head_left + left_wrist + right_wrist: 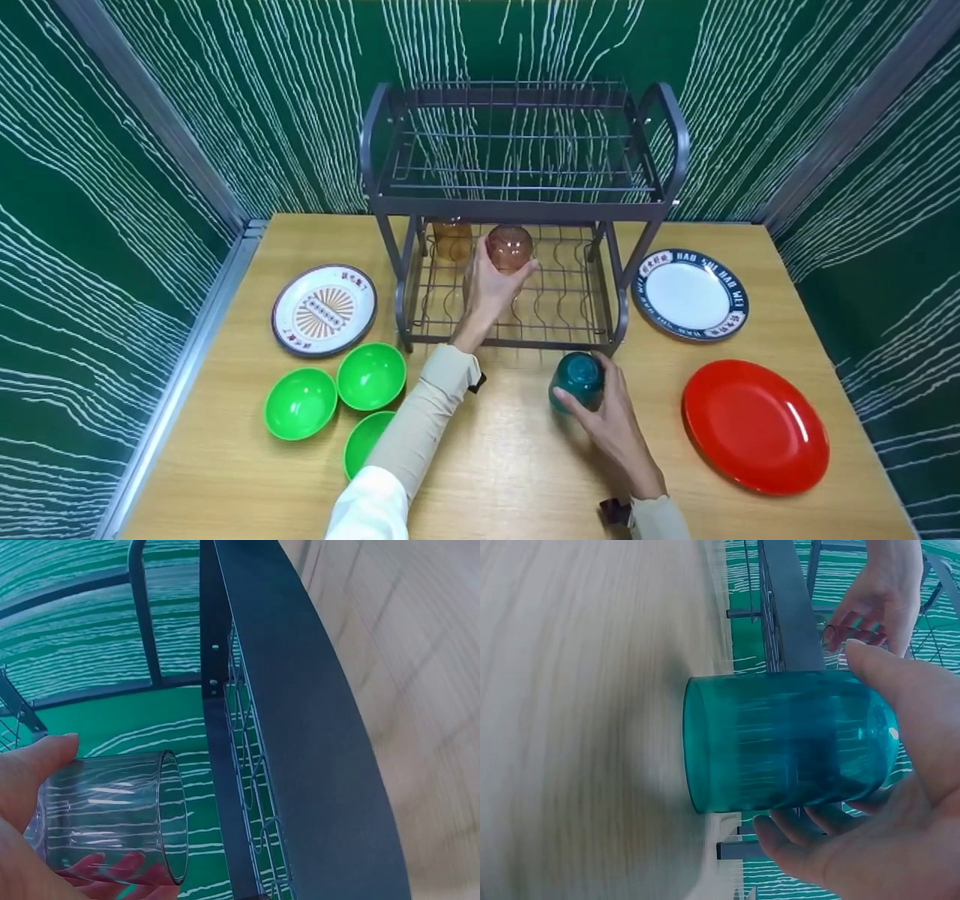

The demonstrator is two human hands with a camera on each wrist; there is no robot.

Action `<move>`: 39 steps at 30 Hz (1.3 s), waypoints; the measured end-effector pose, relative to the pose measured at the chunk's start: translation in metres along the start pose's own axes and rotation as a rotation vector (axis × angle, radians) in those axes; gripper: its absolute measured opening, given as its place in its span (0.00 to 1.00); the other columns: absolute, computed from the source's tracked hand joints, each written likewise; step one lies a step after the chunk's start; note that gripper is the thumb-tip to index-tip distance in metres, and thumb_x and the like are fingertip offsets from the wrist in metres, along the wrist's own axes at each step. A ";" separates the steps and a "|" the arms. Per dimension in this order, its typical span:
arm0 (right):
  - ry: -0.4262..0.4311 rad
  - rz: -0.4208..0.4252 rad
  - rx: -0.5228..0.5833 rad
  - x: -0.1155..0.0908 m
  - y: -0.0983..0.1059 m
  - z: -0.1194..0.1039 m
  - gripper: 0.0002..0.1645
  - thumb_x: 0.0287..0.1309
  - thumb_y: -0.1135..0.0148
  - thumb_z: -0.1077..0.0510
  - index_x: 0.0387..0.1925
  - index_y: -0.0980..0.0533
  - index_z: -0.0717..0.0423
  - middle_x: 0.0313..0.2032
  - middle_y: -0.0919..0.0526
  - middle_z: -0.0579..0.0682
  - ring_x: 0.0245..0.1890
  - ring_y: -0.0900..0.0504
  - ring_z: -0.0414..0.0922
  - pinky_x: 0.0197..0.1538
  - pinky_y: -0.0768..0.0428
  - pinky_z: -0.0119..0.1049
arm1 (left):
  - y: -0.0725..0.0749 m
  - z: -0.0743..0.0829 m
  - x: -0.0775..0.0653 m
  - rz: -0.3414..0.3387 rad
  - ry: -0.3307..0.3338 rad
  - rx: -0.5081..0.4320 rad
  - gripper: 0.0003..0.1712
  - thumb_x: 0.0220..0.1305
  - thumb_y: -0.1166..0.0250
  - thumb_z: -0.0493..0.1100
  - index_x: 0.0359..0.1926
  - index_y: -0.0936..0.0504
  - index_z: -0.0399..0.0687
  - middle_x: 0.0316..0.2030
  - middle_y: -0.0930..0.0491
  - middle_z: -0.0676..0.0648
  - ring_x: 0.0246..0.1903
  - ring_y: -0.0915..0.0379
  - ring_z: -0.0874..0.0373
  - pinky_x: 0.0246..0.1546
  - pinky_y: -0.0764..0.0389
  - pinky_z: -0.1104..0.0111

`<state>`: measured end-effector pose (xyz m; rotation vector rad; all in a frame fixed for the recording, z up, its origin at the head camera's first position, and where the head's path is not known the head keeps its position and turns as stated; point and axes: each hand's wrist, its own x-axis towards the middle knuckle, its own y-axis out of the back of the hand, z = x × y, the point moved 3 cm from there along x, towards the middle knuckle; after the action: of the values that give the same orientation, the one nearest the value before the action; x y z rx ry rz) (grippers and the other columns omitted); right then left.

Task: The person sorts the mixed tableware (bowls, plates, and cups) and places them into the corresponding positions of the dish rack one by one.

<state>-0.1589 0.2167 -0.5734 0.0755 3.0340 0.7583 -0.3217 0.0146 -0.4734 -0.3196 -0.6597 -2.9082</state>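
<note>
My left hand [491, 286] reaches into the lower tier of the dark dish rack [517, 204], its thumb and fingers round a clear pinkish drinking glass [511, 247]. In the left wrist view that glass [112, 814] is mouth-down, its rim towards the wire shelf [251, 757]. An amber glass [451, 240] stands left of it in the same tier. In front of the rack my right hand [616, 427] grips a teal glass [577, 381], also mouth-down. The right wrist view has its rim close over the tabletop [592, 727], fingers and thumb on opposite sides.
At the left are a patterned white plate [324, 310] and three green bowls [300, 403], one partly behind the left sleeve [420, 420]. To the right lie a dark-rimmed plate [690, 294] and a red plate [756, 426]. Green panels [60, 225] enclose the table.
</note>
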 end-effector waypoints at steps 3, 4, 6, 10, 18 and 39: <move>0.026 0.019 -0.010 0.001 -0.002 -0.001 0.58 0.60 0.26 0.44 0.77 0.49 0.62 0.73 0.44 0.69 0.72 0.40 0.66 0.71 0.41 0.68 | -0.001 -0.001 0.007 0.015 -0.005 0.022 0.49 0.55 0.21 0.55 0.70 0.33 0.38 0.62 0.24 0.37 0.61 0.25 0.45 0.59 0.21 0.56; 0.033 0.023 -0.010 0.001 -0.002 -0.001 0.57 0.60 0.26 0.45 0.77 0.48 0.63 0.73 0.44 0.69 0.72 0.40 0.66 0.71 0.41 0.68 | -0.002 -0.002 0.009 0.018 -0.004 0.022 0.49 0.54 0.21 0.54 0.70 0.33 0.38 0.62 0.24 0.37 0.61 0.25 0.45 0.59 0.21 0.56; 0.029 0.021 -0.005 0.002 -0.003 -0.002 0.57 0.60 0.25 0.45 0.77 0.49 0.62 0.73 0.44 0.69 0.72 0.40 0.66 0.71 0.41 0.69 | -0.003 -0.003 0.013 0.023 0.000 0.020 0.50 0.54 0.21 0.53 0.70 0.33 0.38 0.63 0.24 0.37 0.62 0.25 0.45 0.60 0.22 0.57; 0.015 0.015 0.008 0.003 -0.003 -0.003 0.58 0.59 0.24 0.45 0.77 0.49 0.60 0.74 0.44 0.69 0.72 0.39 0.66 0.71 0.40 0.68 | -0.005 -0.004 0.020 0.025 0.002 -0.004 0.49 0.55 0.21 0.52 0.71 0.34 0.40 0.64 0.25 0.38 0.63 0.26 0.46 0.61 0.23 0.58; -0.002 0.000 0.016 0.004 -0.002 -0.003 0.59 0.59 0.24 0.45 0.77 0.50 0.59 0.74 0.45 0.68 0.72 0.39 0.65 0.71 0.38 0.67 | -0.007 0.002 0.035 0.004 0.037 -0.052 0.52 0.57 0.21 0.51 0.74 0.40 0.41 0.65 0.27 0.38 0.63 0.27 0.47 0.62 0.24 0.61; 0.019 0.014 0.040 0.003 -0.003 -0.001 0.57 0.59 0.24 0.46 0.77 0.48 0.56 0.74 0.44 0.68 0.71 0.38 0.65 0.70 0.37 0.68 | -0.015 -0.001 0.060 0.054 0.022 0.053 0.49 0.57 0.21 0.55 0.73 0.33 0.42 0.66 0.26 0.42 0.67 0.31 0.49 0.68 0.31 0.61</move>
<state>-0.1623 0.2136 -0.5736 0.0902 3.0699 0.7030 -0.3826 0.0217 -0.4663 -0.2934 -0.7123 -2.8333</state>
